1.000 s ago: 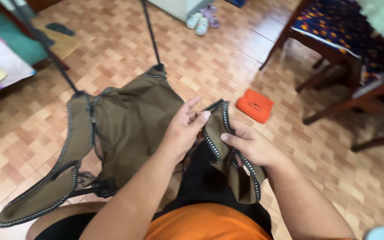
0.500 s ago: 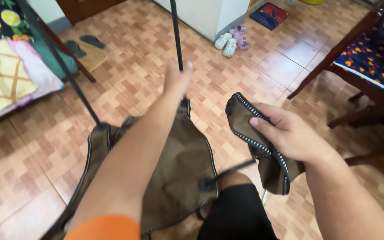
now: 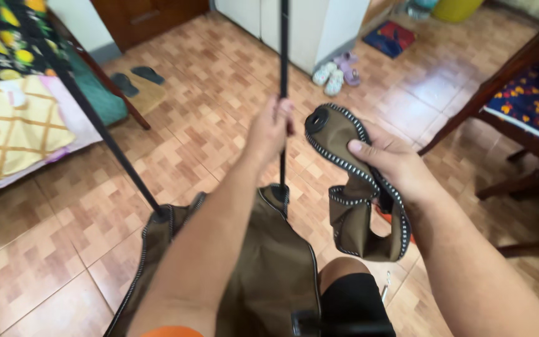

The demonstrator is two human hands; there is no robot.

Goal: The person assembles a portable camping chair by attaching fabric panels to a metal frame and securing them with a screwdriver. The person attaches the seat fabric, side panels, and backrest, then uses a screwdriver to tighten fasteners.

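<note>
head view: the left hand [image 3: 269,128] is closed around the black pole [image 3: 284,75], which runs away from the person. just right of the pole, the right hand [image 3: 394,165] pinches the olive fabric corner pocket [image 3: 338,140], its black opening nearest the pole and its tail hanging towards the knee [image 3: 344,274].

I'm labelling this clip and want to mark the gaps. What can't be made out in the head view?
- Top of the black pole in the left hand: cut off by the upper edge.
- Second pole: upper end cut off too.
- Olive fabric seat: middle hidden by the left forearm, lower part cut off.
- Orange thing on the floor: almost wholly hidden behind the fabric corner in the right hand.
</note>
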